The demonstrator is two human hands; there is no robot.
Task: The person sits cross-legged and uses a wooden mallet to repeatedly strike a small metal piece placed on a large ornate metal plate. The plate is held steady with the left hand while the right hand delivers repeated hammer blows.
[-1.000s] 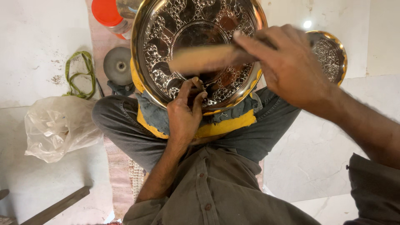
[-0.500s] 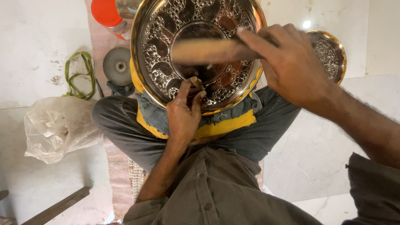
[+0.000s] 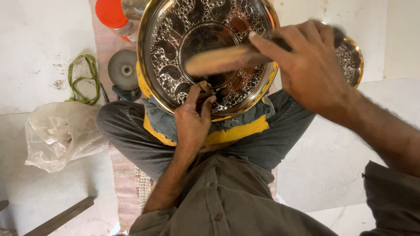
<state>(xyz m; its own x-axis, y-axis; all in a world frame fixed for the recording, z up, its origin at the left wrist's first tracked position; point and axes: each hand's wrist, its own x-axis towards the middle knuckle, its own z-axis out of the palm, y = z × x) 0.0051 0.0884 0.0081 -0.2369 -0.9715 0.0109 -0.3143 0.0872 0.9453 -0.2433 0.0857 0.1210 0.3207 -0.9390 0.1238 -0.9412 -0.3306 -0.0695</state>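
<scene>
From the head view, the tray (image 3: 175,48) rests on the lap, the left hand (image 3: 192,118) pinching a punch (image 3: 206,88) at its lower rim, the right hand (image 3: 306,65) clenched around a mallet (image 3: 223,59) above it; strike squarely, keeping the punch steady.

floor (image 3: 43,35): pale stone | on it: plastic bag (image 3: 61,133) | green cord (image 3: 81,78) | grinding disc (image 3: 123,69)

A silver tray (image 3: 175,39) with a gold rim was seen, chased all over with scrolls and lattice. A second tray (image 3: 350,59) was patterned alike. A yellow band edged the grey-blue pad (image 3: 238,129). The lid (image 3: 109,12) was orange-red, the cord (image 3: 81,78) green, the bag (image 3: 61,133) clear, the floor (image 3: 39,39) white, the shirt (image 3: 227,201) olive, the trousers (image 3: 131,135) grey.
</scene>
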